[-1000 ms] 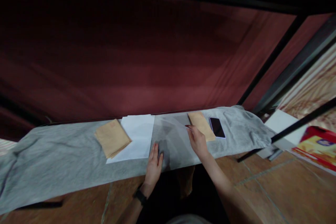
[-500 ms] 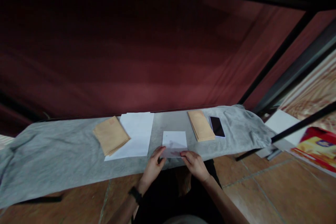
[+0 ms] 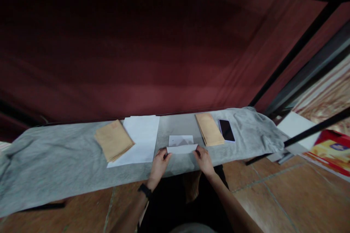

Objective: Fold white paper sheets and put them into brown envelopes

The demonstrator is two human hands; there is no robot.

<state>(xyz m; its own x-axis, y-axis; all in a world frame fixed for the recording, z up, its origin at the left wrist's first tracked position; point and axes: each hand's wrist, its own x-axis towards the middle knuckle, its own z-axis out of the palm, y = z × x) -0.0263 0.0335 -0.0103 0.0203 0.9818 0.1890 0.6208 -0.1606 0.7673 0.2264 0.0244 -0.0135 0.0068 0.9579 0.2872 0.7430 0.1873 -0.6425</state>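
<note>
A small sheet of white paper (image 3: 181,149) lies on the grey cloth in front of me, its near part folded up and over toward the far edge. My left hand (image 3: 160,162) pinches the left end of the folded part. At the right end, my right hand (image 3: 203,158) grips the same paper between thumb and fingers. Left of my hands, a stack of brown envelopes (image 3: 114,140) rests partly on large white sheets (image 3: 142,138). Another brown envelope stack (image 3: 210,129) lies to the right, beside a dark-screened phone (image 3: 226,130).
The grey cloth (image 3: 60,156) covers a long narrow table. Dark red fabric (image 3: 153,62) hangs behind it. Black metal bars (image 3: 295,54) slant at the right, near a red and yellow box (image 3: 332,151). Brown tiles (image 3: 273,189) make up the floor.
The near edge of the small paper has been lifted and folded away from me. Both hands have moved slightly forward and apart with it.
</note>
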